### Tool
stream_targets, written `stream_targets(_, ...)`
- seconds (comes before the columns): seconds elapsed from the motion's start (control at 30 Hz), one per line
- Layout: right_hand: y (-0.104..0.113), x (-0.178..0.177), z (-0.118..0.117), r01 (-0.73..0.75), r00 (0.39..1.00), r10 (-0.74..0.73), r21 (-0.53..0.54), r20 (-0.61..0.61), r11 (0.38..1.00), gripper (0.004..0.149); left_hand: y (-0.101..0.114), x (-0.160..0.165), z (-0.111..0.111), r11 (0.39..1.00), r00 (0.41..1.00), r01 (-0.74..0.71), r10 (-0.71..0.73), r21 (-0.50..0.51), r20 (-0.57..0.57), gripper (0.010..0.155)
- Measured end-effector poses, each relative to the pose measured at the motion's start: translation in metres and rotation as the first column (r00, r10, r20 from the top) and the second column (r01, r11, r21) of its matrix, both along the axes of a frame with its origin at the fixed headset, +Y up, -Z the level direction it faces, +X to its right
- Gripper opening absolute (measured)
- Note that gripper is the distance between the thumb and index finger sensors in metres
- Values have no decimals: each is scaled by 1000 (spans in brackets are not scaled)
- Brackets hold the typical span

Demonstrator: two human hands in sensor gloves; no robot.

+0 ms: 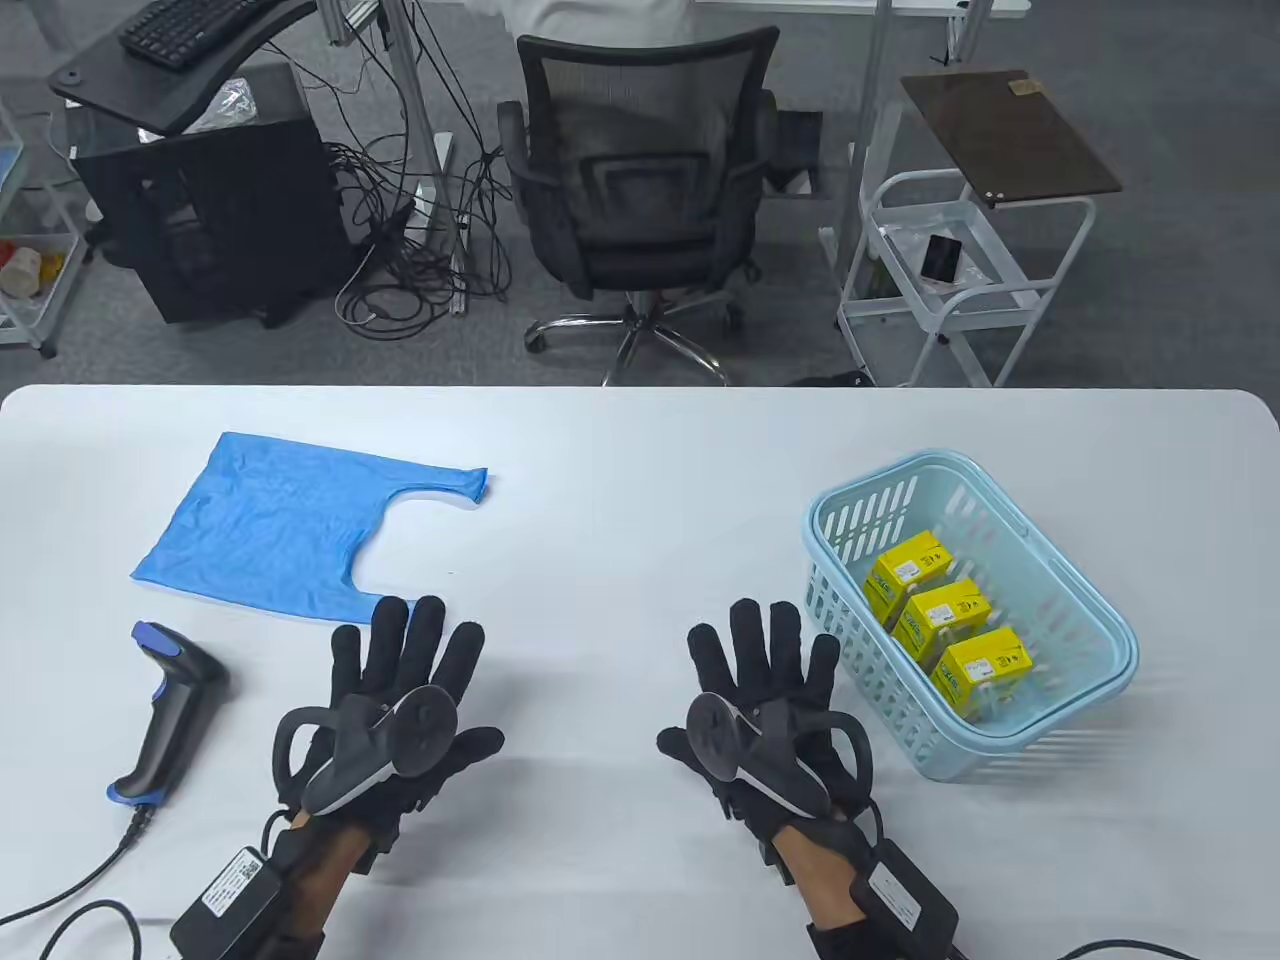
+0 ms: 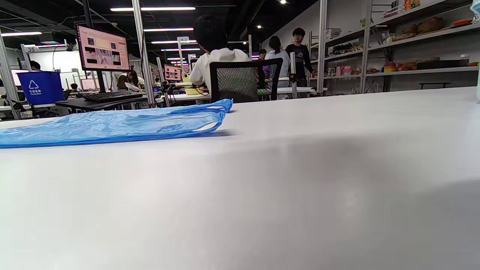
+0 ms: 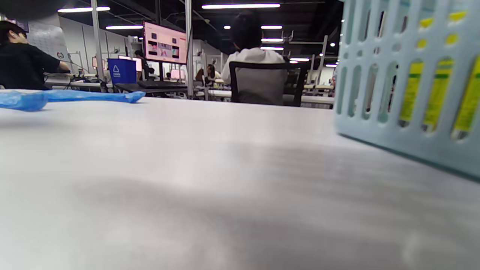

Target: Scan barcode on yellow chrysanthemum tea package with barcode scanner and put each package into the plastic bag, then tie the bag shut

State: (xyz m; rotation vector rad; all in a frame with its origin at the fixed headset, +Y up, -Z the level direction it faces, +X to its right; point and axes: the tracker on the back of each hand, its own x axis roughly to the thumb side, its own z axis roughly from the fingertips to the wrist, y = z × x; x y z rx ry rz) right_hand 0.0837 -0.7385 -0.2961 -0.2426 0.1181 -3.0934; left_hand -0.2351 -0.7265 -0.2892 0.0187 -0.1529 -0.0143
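Both hands, left hand (image 1: 400, 690) and right hand (image 1: 770, 690), flat on worktop (image 1: 640, 480), fingers (image 1: 425, 625) spread, holding nothing; scanner (image 1: 165, 715) lower left, packages (image 1: 945, 620) in basket (image 1: 1090, 610) lower right, ready for pickup.

The scanner cable (image 1: 60, 895) runs off the bottom edge; package (image 1: 982, 673) barcodes are too small to tell.

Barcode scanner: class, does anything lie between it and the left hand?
Nothing visible does. The barcode scanner lies on bare table just left of the flat, open left hand; the blue plastic bag lies farther back.
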Motion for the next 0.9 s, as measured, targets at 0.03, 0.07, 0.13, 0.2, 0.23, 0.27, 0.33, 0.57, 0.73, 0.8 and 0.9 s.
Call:
stream_targets(0.03, 0, 0, 0, -3, 1000, 3, -1, 1, 1000, 94, 0, 0, 0, 1000, 1000, -3, 3, -6, 3, 96)
stream_targets(0.07, 0, 0, 0, -2, 1000, 2, -1, 2, 1000, 93, -1, 0, 0, 1000, 1000, -8, 8, -8, 5, 96)
stream_targets(0.13, -1, 1, -1, -4, 1000, 4, 0, 3, 1000, 94, -1, 0, 0, 1000, 1000, -7, 7, -10, 7, 96)
stream_targets(0.2, -1, 1, -2, -8, 1000, 8, -2, 10, 1000, 94, 0, -2, 0, 1000, 1000, -10, 10, -3, 9, 96)
stream_targets(0.23, -1, 1, -3, -5, 1000, 5, -3, 12, 1000, 94, 0, -2, -1, 1000, 1000, -20, 20, -4, 8, 96)
stream_targets(0.27, -1, 2, -3, -3, 1000, 3, -4, 13, 1000, 94, 0, -3, -1, 999, 1000, -31, 31, -13, 5, 96)
stream_targets(0.33, -1, 2, -2, -4, 1000, 4, -7, 16, 1000, 94, -2, -4, -2, 999, 999, -35, 35, -23, 4, 96)
stream_targets(0.57, -4, 1, -4, -6, 1000, 7, -26, 15, 1000, 94, -5, -5, -4, 998, 998, -50, 48, -41, -34, 93)
stream_targets(0.73, -3, 0, -2, -33, 999, 34, -17, 14, 999, 94, -7, -16, -7, 981, 984, -168, 161, -97, -77, 94)
stream_targets(0.8, -2, 0, -2, -14, 1000, 14, -17, 16, 1000, 94, -6, -23, -8, 982, 982, -168, 159, -90, -101, 95)
stream_targets(0.9, -2, 0, -2, -14, 1000, 15, -26, 14, 1000, 94, -9, -38, -13, 977, 967, -190, 169, -95, -190, 100)
